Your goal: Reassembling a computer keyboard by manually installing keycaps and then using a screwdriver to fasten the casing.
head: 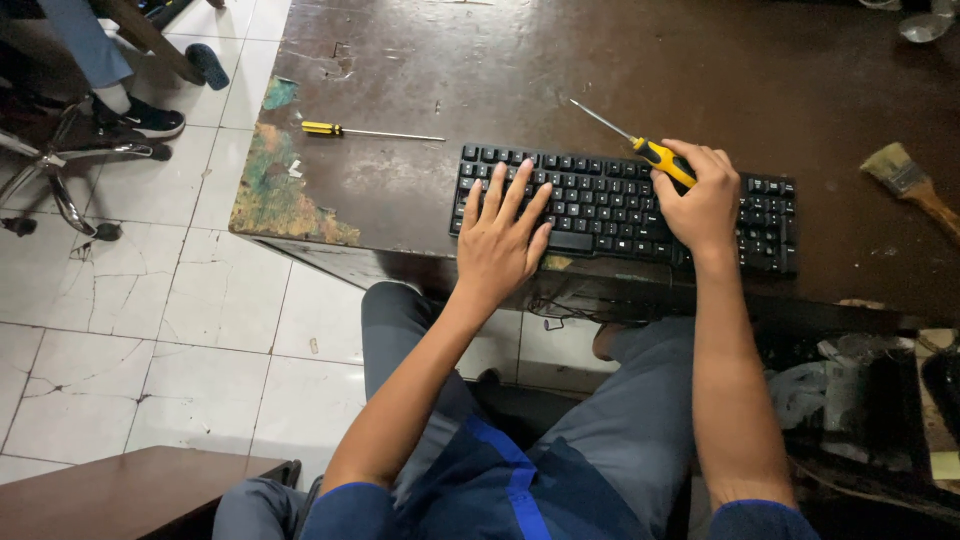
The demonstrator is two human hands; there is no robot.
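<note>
A seated person leaned over a worn dark desk [400,180]. The left hand [500,235] lay flat on a black keyboard [610,205] near the desk's front edge, fingers [497,190] spread wide over the keys. The right hand [705,200] rested on the keyboard's right part, fingers wrapped around a yellow-handled screwdriver [655,152], its shaft pointing up-left. A second screwdriver [365,131] lay well to the left; a paintbrush [912,182] lay at the right.

Keyboard [620,208]: black, full-size, lying flat and key-side up at centre frame, long edge running slightly down to the right, near the front edge. Screwdriver [640,147]: yellow-and-black handle, thin metal shaft pointing to the upper left, tilted above the keyboard's upper edge.
</note>
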